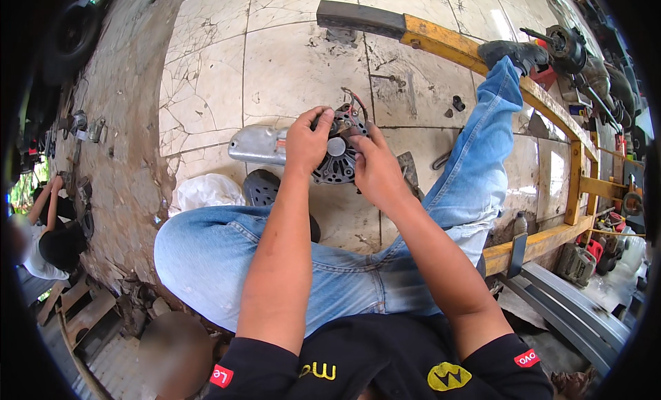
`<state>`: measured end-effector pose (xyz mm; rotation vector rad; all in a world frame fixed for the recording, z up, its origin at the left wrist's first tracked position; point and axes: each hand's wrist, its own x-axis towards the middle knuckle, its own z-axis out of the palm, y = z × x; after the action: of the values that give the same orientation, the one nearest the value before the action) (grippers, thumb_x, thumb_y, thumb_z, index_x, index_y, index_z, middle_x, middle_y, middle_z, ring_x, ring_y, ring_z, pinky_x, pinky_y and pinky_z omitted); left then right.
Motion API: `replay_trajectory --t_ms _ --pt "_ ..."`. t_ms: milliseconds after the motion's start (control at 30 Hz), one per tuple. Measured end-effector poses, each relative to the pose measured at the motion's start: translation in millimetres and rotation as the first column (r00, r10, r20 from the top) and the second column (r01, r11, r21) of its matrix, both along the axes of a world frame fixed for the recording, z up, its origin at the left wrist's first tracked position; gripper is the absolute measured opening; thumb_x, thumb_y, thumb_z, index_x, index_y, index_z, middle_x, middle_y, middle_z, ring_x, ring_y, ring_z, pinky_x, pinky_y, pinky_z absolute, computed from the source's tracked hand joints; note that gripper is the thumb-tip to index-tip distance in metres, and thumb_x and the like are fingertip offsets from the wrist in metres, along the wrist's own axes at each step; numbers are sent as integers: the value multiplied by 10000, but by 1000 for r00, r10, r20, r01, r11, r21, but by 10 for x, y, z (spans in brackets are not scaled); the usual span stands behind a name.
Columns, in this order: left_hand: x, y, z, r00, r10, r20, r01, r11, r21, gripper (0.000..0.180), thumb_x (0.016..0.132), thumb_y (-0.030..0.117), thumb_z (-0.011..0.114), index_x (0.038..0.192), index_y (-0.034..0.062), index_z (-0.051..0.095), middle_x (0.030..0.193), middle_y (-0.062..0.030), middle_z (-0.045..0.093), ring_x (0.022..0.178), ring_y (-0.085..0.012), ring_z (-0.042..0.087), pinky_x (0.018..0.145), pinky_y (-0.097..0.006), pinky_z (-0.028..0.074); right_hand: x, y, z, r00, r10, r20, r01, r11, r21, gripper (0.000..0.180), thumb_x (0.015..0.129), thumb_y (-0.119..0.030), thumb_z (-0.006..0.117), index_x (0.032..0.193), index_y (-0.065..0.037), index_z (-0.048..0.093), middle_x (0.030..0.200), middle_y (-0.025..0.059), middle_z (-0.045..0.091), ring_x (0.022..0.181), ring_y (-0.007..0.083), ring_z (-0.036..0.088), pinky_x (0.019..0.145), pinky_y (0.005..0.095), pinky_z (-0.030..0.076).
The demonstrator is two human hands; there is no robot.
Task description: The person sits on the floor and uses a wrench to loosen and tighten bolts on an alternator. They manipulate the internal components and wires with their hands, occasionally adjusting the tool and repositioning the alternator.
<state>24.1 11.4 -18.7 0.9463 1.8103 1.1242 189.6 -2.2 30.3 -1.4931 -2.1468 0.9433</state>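
A round metal alternator (329,171) with a vented housing sits between my hands, low over the tiled floor. Red and dark wires (358,100) stick out at its far side. My left hand (307,142) grips the left edge, with the thumb on top and the fingertips curled out of sight. On the right side, my right hand (377,167) is closed round the rim, its thumb and forefinger near the middle of the housing. What lies under the fingers is hidden. Just left of my left hand lies a long silver metal part (256,146).
A white plastic bag (208,192) and a dark clog (261,186) lie near my bent left knee. To the right, my leg stretches over a yellow steel frame (551,114). Mechanical parts (606,76) crowd the far right. Another person (48,241) sits at the far left.
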Motion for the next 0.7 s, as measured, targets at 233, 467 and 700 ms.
replay_trajectory --t_ms 233,467,700 --pt "-13 2 -18 1000 19 15 -19 999 28 361 953 348 673 1097 20 717 1006 -120 727 939 -190 661 864 -309 500 -4 -18 -128 966 -43 -254 22 996 -83 322 881 41 530 1203 37 542 1416 306 446 1228 458 538 1009 474 465" --pt "-34 -6 -33 1000 9 21 -10 1000 13 375 956 345 672 1113 6 709 1030 -120 725 949 -184 656 871 -308 501 -19 82 190 995 98 0 -94 964 -249 445 848 61 528 1292 30 525 1519 356 294 1267 482 492 1041 473 443" --pt "14 -1 34 1000 -4 -24 4 1000 9 380 957 342 672 1128 4 704 1029 -120 723 931 -177 656 854 -303 507 -64 -4 17 995 -39 -93 25 988 -151 474 812 99 471 1245 8 639 1532 352 283 1306 467 476 1054 426 439"
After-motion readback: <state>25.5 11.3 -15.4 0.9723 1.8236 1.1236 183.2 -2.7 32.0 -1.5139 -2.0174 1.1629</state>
